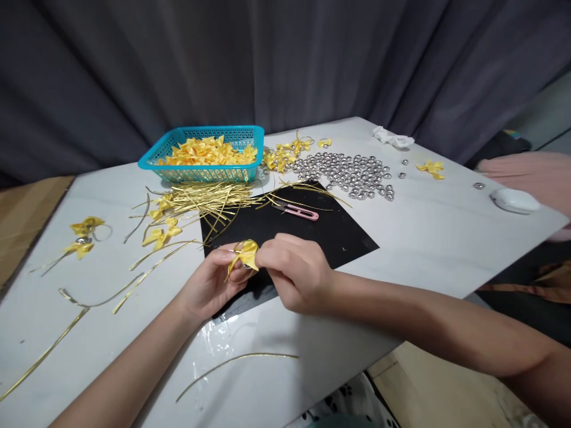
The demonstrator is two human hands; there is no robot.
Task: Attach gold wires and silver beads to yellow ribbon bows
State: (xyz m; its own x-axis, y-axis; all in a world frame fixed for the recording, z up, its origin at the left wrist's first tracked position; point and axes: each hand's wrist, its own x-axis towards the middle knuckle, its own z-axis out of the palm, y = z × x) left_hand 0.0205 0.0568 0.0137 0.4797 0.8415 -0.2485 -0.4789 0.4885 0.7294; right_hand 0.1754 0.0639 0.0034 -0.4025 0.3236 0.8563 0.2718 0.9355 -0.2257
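Between my two hands is a yellow ribbon bow [246, 254], with a bit of gold wire looped by it and something silvery under it. My left hand [218, 276] pinches the bow from the left, thumb on top. From the right, my right hand [297, 270] closes its fingers at the bow's edge; what exactly the fingertips grip is hidden. Both hands are over a black mat [348, 238]. Just beyond them on the mat lies a pink-handled folding cutter [297, 211]. A heap of gold wire ties [214, 199] lies behind my left hand.
A blue basket [200, 176] of yellow ribbon bows stands at the back. Silver beads [352, 172] spread right of it. Finished-looking bow pieces [84, 235] lie at left. A white dish [515, 201] and crumpled tissue [392, 138] are at right. A loose wire [236, 358] lies near the front edge.
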